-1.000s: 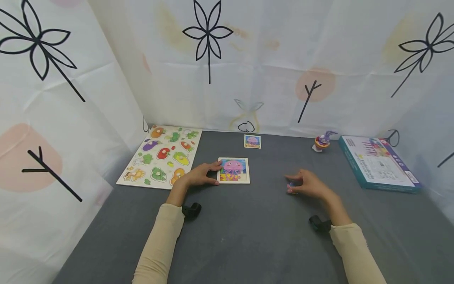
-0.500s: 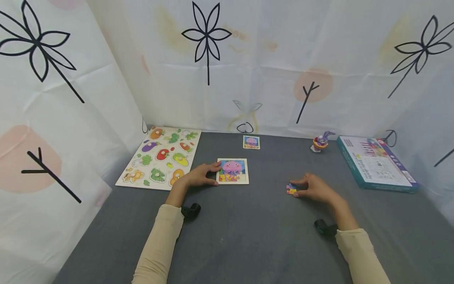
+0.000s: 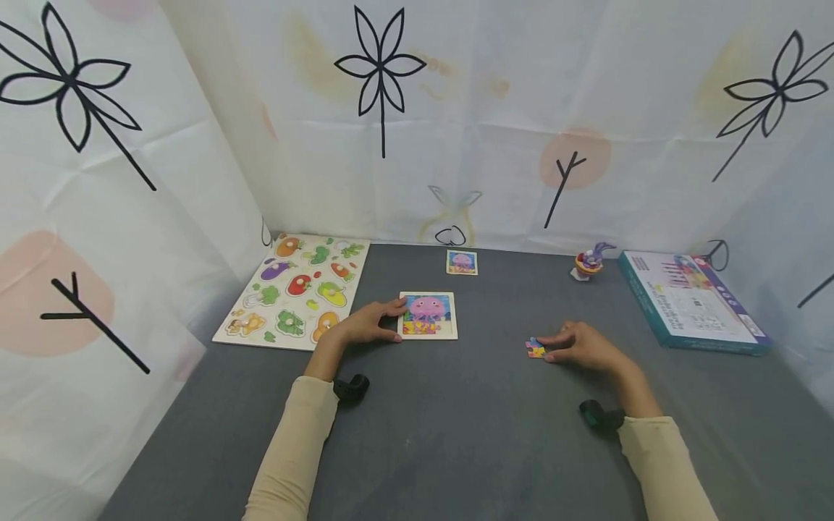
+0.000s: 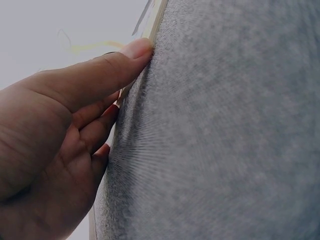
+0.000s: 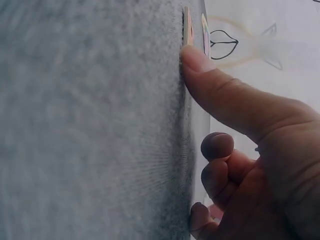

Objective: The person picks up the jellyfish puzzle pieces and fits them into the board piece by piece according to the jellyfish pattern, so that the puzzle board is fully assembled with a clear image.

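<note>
A small square puzzle board [image 3: 446, 335] with a pink octopus picture lies on the grey table; its lower right corner shows bare cream backing. My left hand [image 3: 365, 323] grips the board's left side, thumb at the near corner and fingers along the edge. In the left wrist view, the thumb [image 4: 100, 75] presses against the board's pale edge. To the right, my right hand [image 3: 582, 347] pinches a small colourful puzzle piece [image 3: 536, 350] by its right side between thumb and index finger. The right wrist view shows this piece [image 5: 188, 27] edge-on, low over the cloth, beyond the thumbtip.
A vegetable peg board [image 3: 293, 289] lies at the back left. Behind the puzzle board is a small octopus picture card [image 3: 462, 263]. A purple and orange figurine [image 3: 589, 262] and a flat teal-sided box [image 3: 697, 300] stand at the back right, before a white patterned curtain [image 3: 495, 145].
My right hand has shifted slightly right and toward me, uncovering more of the puzzle piece. The left hand keeps its place on the puzzle board.
</note>
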A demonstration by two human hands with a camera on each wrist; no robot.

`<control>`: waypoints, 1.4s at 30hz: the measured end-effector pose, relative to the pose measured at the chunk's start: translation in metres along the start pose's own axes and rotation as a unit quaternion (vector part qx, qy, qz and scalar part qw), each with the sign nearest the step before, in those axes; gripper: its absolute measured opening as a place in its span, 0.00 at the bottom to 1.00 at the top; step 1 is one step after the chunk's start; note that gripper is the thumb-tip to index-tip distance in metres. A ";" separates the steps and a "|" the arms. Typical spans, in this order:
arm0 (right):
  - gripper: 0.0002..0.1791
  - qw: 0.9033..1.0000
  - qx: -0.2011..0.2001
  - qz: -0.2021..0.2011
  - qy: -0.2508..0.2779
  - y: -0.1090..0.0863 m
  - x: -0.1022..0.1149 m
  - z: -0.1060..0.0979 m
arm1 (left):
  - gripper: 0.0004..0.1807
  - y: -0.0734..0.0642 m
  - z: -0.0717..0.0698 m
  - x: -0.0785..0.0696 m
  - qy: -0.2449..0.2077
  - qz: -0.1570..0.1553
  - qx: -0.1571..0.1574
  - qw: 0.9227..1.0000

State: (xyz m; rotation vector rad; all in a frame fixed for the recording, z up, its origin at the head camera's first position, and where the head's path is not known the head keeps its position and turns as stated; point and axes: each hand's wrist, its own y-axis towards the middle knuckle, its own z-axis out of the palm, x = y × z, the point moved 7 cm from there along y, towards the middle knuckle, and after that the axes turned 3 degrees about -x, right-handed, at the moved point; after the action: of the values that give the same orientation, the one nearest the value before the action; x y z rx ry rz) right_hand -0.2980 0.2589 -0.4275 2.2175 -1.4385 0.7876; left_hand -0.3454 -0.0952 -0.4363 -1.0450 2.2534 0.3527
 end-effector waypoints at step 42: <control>0.14 0.998 -0.044 -0.052 0.012 0.032 0.031 0.006 | 0.36 -0.003 -0.002 0.002 -0.009 -0.013 -0.007 1.000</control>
State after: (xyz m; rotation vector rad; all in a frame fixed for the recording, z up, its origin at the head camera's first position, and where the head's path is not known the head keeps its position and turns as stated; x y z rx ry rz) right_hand -0.3164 0.2210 -0.4117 2.1891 -1.3083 0.6998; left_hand -0.3449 -0.0988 -0.4361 -1.0727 2.2227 0.3670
